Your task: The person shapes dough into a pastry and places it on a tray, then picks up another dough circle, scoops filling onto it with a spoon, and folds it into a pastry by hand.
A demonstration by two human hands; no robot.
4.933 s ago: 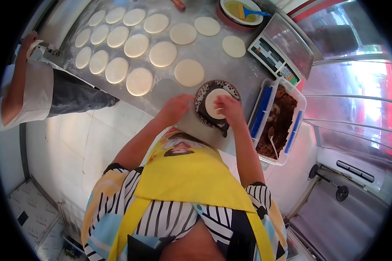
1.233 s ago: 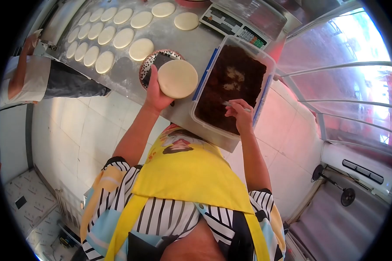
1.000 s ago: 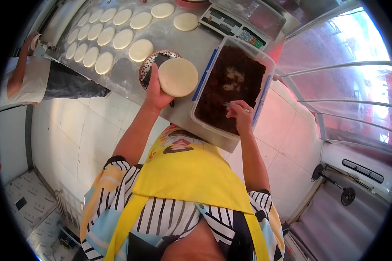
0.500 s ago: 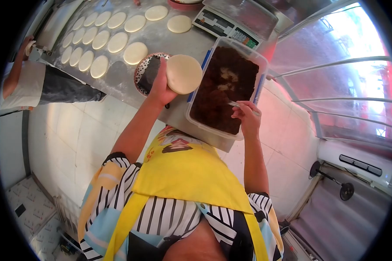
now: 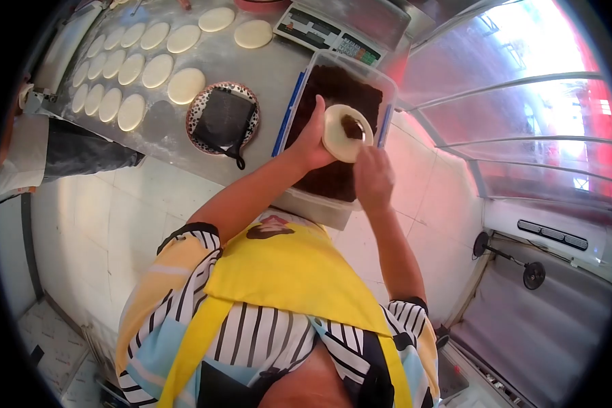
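In my left hand (image 5: 311,144) a round, flat piece of pale dough (image 5: 338,144) is held over the plastic tub. A dab of dark brown filling (image 5: 351,126) lies on the dough. My right hand (image 5: 374,178), blurred by motion, is closed around what looks like a metal spoon (image 5: 362,128); its shiny end touches the filling and its handle is mostly hidden by my fingers. Below both hands, the clear tub (image 5: 385,92) with blue side clips holds crumbly dark brown filling (image 5: 340,85).
Several dough rounds (image 5: 185,86) lie in rows on the floured metal table (image 5: 163,139). Left of the tub, a spotted bowl (image 5: 250,136) carries a black pouch (image 5: 224,119). A digital scale (image 5: 309,28) stands behind the tub. Another person (image 5: 68,153) stands at far left.
My left hand has brought the dough right, from beside the tub to above it. My right hand has lifted the spoon out of the tub, and brown filling now sits on the dough.
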